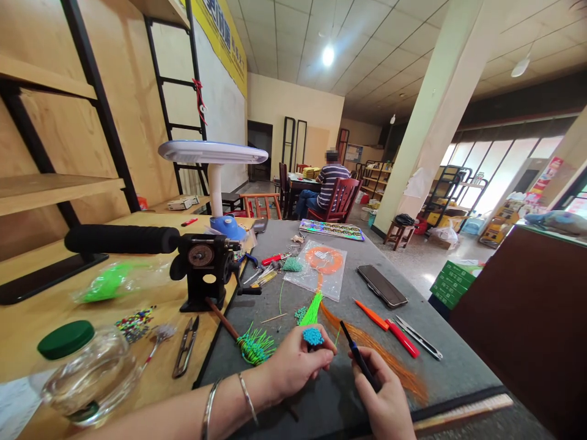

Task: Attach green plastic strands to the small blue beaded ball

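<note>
My left hand point(302, 357), with two bangles at the wrist, is closed around a small cluster with a round top of blue beads point(313, 336). A thin green strand point(338, 337) stands between its fingertips and my right hand point(383, 391). That right hand grips a slim black tool point(362, 360) with a bluish band, its tip pointing up and left; its exact kind is unclear. Behind my left hand lies a bundle of bright green strands point(312, 308). Orange strands point(380, 348) fan out beyond my right hand. Left of my left wrist is a green bundle with blue-tipped ends point(255, 345).
A black hand-cranked winder point(204, 263) stands on the left, near a green-lidded jar point(92, 373) and thread snips point(186, 347). To the right lie a phone point(382, 285), an orange tool point(370, 314), a red-handled tool point(403, 339) and tweezers point(419, 338). A person point(331, 180) sits farther back.
</note>
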Tool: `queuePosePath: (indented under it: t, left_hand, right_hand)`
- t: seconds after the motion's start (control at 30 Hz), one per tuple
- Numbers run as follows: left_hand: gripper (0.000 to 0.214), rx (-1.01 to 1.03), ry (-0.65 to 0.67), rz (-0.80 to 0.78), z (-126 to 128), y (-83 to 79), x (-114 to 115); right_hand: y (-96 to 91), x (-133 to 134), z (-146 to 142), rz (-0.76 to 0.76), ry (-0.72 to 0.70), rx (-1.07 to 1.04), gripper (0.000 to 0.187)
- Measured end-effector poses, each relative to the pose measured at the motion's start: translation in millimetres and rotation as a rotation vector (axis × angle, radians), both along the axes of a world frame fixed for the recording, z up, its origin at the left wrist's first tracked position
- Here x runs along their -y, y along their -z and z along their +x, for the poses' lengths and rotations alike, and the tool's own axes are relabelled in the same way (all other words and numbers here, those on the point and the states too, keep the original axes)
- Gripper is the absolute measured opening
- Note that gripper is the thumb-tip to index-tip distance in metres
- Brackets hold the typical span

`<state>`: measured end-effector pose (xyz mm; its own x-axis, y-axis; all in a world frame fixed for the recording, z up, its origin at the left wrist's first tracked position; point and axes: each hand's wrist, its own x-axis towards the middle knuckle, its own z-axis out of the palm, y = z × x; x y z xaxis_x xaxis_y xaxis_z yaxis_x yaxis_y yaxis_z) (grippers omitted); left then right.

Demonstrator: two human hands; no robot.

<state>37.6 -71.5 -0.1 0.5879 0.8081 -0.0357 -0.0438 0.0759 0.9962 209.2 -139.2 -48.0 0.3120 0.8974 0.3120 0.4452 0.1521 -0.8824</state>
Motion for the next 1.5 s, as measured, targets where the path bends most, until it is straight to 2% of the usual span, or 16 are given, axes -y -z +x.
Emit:
queuePosePath:
  t: [0.1, 0.2, 0.3, 0.4, 0.6, 0.77, 0.87, 1.0, 1.07, 1.13, 1.23, 1.37, 1.43, 1.5]
  left_hand:
    - [0.020, -0.008, -0.006, 0.016, 0.6, 0.7, 0.7]
    - [0.018, -0.019, 0.000, 0.040, -0.7, 1.2, -0.7]
    - [0.018, -0.037, 0.016, 0.110, -4.0, 0.5, -2.6]
    - [0.023, -0.039, 0.031, 0.160, -7.2, -1.8, -1.5]
    - [0.042, 0.048, 0.146, 0.055, -7.3, -5.5, 12.5]
    - [0.038, -0.006, 0.128, 0.070, -6.5, -3.9, 20.7]
    - [0.036, -0.067, 0.090, 0.119, -7.1, -4.3, 20.8]
    - [0.038, -0.110, 0.069, 0.142, -7.3, -4.5, 17.6]
    - [0.040, -0.104, 0.055, 0.134, -6.7, -3.2, 16.0]
    - [0.041, -0.093, 0.047, 0.125, -5.7, -1.9, 15.3]
    - [0.044, -0.087, 0.058, 0.096, -4.9, -1.1, 15.9]
    - [0.044, -0.086, 0.055, 0.052, -5.6, -2.3, 17.3]
    - [0.042, -0.079, 0.046, 0.033, -6.1, -2.9, 17.3]
    - [0.041, -0.067, 0.034, 0.010, -6.2, -3.1, 17.0]
  right_hand:
    - [-0.5, -0.4, -1.5, 0.021, -0.019, -0.012, 0.024]
    - [1.5, 1.7, -10.1, 0.080, 0.044, 0.018, 0.022]
    - [4.2, 7.8, -17.3, 0.167, 0.108, 0.092, 0.023]
    - [6.1, 17.7, -14.2, 0.213, 0.081, 0.225, 0.028]
    - [16.9, 41.4, -4.5, 0.213, 0.045, 0.471, 0.039]
    - [18.9, 53.8, -9.4, 0.239, 0.092, 0.513, 0.030]
    - [3.6, 51.8, 19.8, 0.169, 0.245, 0.530, 0.028]
    - [-18.7, 35.7, 100.8, -0.093, 0.652, 0.651, 0.042]
    - [-22.4, 26.4, 137.7, -0.240, 0.757, 0.757, 0.041]
    - [-21.3, 19.3, 161.2, -0.382, 0.741, 0.870, 0.041]
    - [-18.5, 14.1, 171.3, -0.474, 0.671, 0.955, 0.041]
    - [-24.8, 10.0, 160.2, -0.343, 0.621, 1.002, 0.036]
    - [-29.8, 4.0, 153.1, -0.271, 0.511, 1.016, 0.032]
    - [-32.8, -5.3, 148.5, -0.272, 0.372, 1.015, 0.024]
